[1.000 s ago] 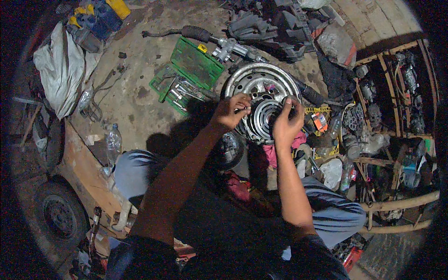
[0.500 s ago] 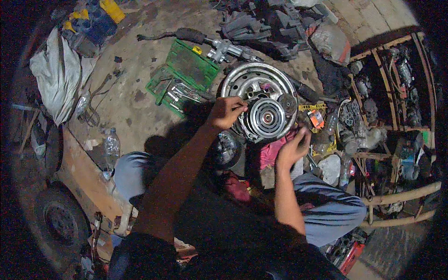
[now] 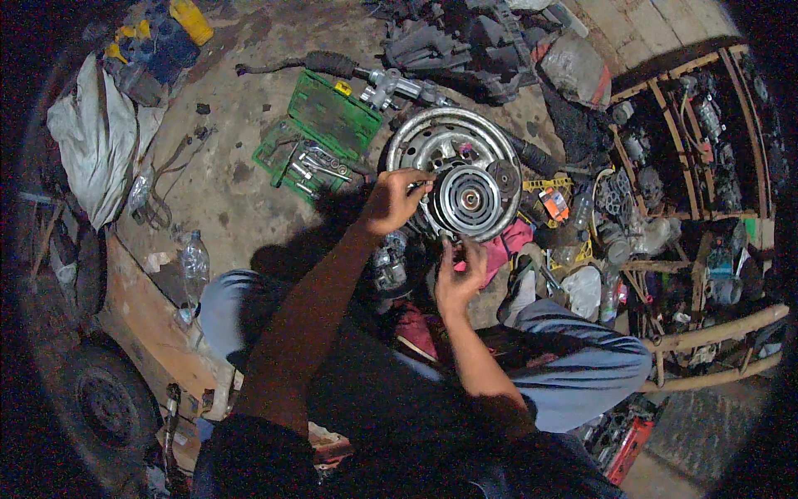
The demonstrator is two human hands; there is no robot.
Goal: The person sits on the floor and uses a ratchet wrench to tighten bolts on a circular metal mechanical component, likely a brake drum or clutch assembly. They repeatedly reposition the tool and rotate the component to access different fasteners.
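A round metal pulley assembly with concentric grooves point(image 3: 470, 193) rests on a silver steel wheel rim point(image 3: 410, 133). My left hand point(image 3: 397, 195) is at the assembly’s upper left, fingertips pinched on something small that I cannot make out. My right hand point(image 3: 460, 268) is just below the assembly, thumb and fingers apart near its lower edge; whether they touch it is unclear. A dark round part point(image 3: 391, 266) lies below the rim, beside a pink cloth point(image 3: 507, 245).
A green socket case point(image 3: 328, 112) and a steering rack point(image 3: 386, 87) lie beyond. Yellow plastic trays point(image 3: 569, 251), mechanical parts and wooden racks point(image 3: 665, 141) crowd the right. A plastic bottle point(image 3: 195, 258), board point(image 3: 150, 333) and tyre point(image 3: 104, 391) are left.
My right hand has left the pulley’s right side, moved down and leftward, and is now under its lower edge. My left hand keeps its pinch at the upper left.
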